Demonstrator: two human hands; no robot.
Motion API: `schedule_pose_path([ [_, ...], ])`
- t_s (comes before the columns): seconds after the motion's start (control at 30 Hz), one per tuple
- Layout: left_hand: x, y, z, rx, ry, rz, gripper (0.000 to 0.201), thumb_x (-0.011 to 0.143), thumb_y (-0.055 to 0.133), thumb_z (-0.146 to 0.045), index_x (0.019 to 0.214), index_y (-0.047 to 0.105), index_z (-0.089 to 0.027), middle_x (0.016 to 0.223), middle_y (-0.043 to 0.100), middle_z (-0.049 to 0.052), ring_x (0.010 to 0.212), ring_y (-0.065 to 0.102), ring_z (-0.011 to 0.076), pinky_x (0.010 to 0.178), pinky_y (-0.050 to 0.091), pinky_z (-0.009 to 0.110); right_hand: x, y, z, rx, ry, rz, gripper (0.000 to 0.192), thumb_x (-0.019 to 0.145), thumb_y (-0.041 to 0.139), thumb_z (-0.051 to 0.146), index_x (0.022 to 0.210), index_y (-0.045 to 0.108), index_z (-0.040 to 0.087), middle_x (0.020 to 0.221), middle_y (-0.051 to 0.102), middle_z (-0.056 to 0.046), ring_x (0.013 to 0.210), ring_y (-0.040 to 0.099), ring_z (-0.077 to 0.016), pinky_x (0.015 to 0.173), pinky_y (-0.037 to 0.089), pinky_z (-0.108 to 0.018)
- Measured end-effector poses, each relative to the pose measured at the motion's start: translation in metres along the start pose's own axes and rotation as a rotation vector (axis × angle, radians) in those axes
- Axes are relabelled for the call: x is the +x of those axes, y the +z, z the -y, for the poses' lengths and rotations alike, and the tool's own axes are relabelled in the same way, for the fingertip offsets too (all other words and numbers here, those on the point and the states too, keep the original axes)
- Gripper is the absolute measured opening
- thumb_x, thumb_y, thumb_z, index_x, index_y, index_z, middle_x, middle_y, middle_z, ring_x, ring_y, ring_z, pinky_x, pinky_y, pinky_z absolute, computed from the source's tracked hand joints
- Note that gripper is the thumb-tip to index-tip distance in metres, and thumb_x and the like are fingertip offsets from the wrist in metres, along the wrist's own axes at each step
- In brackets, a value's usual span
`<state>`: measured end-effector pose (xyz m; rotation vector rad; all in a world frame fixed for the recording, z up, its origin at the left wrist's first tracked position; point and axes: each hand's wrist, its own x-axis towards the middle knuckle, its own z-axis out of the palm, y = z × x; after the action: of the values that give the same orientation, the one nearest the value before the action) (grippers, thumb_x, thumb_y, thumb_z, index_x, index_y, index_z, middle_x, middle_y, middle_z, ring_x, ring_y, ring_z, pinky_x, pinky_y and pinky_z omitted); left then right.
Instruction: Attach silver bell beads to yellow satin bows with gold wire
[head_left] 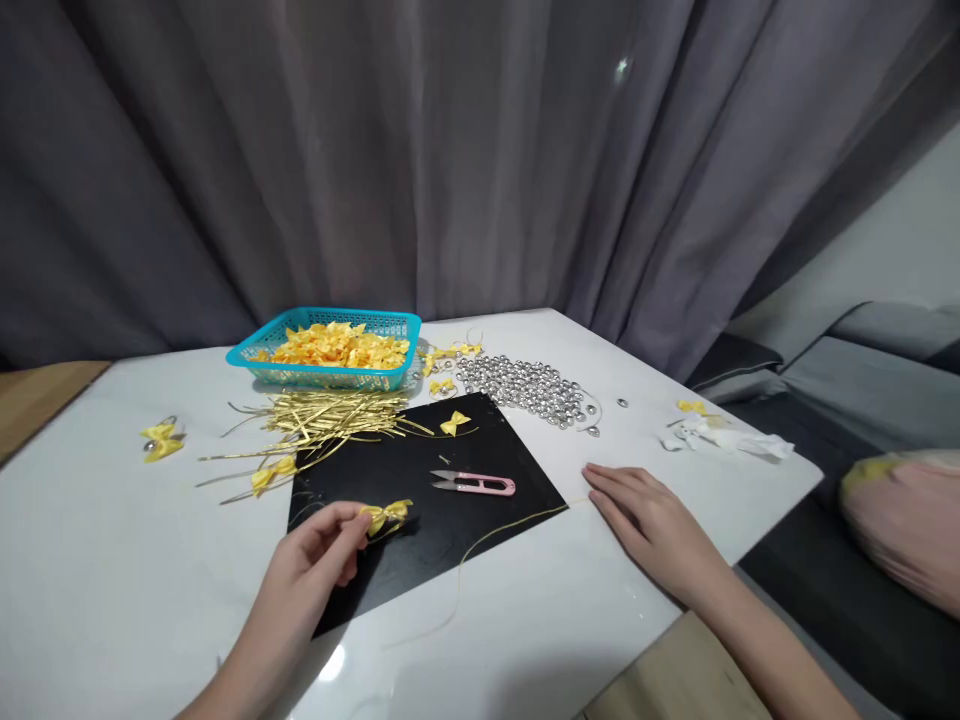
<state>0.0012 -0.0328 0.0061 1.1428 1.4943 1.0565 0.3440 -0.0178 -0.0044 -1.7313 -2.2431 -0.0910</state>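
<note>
From the head camera, our left hand [319, 560] pinches a small yellow ribbon bow [386, 515] over the black mat [450, 530]. Our right hand [649, 520] lies open and flat on the white table [112, 560], fingers touching the end of a gold cord [487, 535] that trails across the mat. Pink thread snips [474, 484] lie between the hands. We judge a firm pinch at the bow's knot keeps its loops tidy while the cord stays pinned.
</note>
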Motion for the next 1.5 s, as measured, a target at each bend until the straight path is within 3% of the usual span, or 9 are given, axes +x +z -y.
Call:
schedule_pose_path([
  [0.2,-0.003,0.0,-0.006,-0.003,0.024,-0.002,0.033,0.072,0.063,-0.049,0.065,0.058,-0.017,0.06,0.048,-0.002,0.052,0.041,0.0114,0.05,0.034,0.022,-0.052,-0.003,0.005,0.039,-0.024,0.034,0.044,0.093,0.037,0.037,0.129,0.053,0.018,0.131,0.052,-0.01,0.118,0.051,-0.0261,0.095,0.048,-0.044],
  [0.4,0.001,0.0,-0.006,0.016,-0.01,0.039,0.027,0.074,0.062,-0.043,0.071,0.061,-0.016,0.065,0.059,0.0,0.054,0.048,0.0113,0.051,0.037,0.021,-0.068,-0.003,-0.004,0.133,-0.101,0.013,0.039,0.09,0.042,0.036,0.125,0.056,0.023,0.128,0.056,-0.006,0.117,0.053,-0.0259,0.094,0.05,-0.045],
  [0.57,0.012,-0.003,-0.014,0.087,-0.129,0.181,0.025,0.073,0.063,-0.039,0.073,0.062,-0.014,0.07,0.066,0.003,0.053,0.051,0.0102,0.048,0.035,0.019,-0.054,0.007,-0.004,0.301,0.082,-0.093,0.024,0.085,0.053,0.039,0.095,0.069,0.025,0.102,0.067,-0.006,0.097,0.062,-0.0232,0.084,0.054,-0.039],
  [0.73,0.012,-0.005,-0.018,0.051,-0.21,0.175,0.024,0.074,0.062,-0.038,0.074,0.063,-0.014,0.074,0.068,0.005,0.054,0.052,0.0104,0.047,0.035,0.018,-0.023,0.006,0.004,0.408,0.373,-0.059,0.025,0.077,0.059,0.045,0.077,0.069,0.022,0.091,0.066,-0.006,0.075,0.062,-0.0199,0.061,0.052,-0.03],
  [0.87,0.011,-0.006,-0.017,0.056,-0.217,0.157,0.026,0.074,0.062,-0.04,0.076,0.064,-0.015,0.075,0.067,0.006,0.055,0.052,0.0114,0.047,0.037,0.019,-0.011,0.002,0.01,0.333,0.328,0.013,0.024,0.082,0.05,0.039,0.075,0.063,0.02,0.083,0.063,-0.006,0.064,0.056,-0.0165,0.055,0.045,-0.029],
  [1.03,0.012,-0.006,-0.014,0.055,-0.24,0.136,0.026,0.073,0.064,-0.043,0.074,0.062,-0.016,0.074,0.065,0.004,0.055,0.051,0.0109,0.047,0.037,0.018,-0.012,0.0,0.016,0.215,0.296,0.076,0.024,0.089,0.038,0.036,0.081,0.054,0.02,0.091,0.06,-0.007,0.071,0.057,-0.0173,0.058,0.042,-0.028],
  [1.3,0.01,-0.005,-0.016,0.113,-0.226,0.141,0.029,0.072,0.063,-0.047,0.071,0.062,-0.018,0.071,0.063,0.002,0.052,0.044,0.0093,0.044,0.034,0.018,-0.009,-0.002,0.025,0.549,0.347,0.014,0.022,0.094,0.034,0.04,0.093,0.045,0.02,0.1,0.06,-0.007,0.073,0.055,-0.0146,0.063,0.04,-0.026],
  [1.4,0.012,-0.007,-0.013,0.213,-0.18,0.143,0.031,0.071,0.063,-0.049,0.074,0.064,-0.018,0.066,0.059,0.001,0.048,0.04,0.0096,0.042,0.029,0.02,-0.003,-0.015,0.039,0.656,0.26,0.026,0.021,0.095,0.033,0.039,0.089,0.042,0.021,0.08,0.057,-0.003,0.06,0.048,-0.0114,0.056,0.037,-0.023],
  [1.5,0.015,-0.012,-0.008,0.395,-0.002,0.114,0.029,0.073,0.061,-0.047,0.076,0.067,-0.019,0.075,0.06,0.003,0.056,0.045,0.0124,0.05,0.034,0.024,0.005,-0.032,0.057,0.616,0.136,0.165,0.02,0.095,0.032,0.037,0.086,0.041,0.021,0.059,0.043,0.003,0.051,0.04,-0.0101,0.05,0.032,-0.021],
])
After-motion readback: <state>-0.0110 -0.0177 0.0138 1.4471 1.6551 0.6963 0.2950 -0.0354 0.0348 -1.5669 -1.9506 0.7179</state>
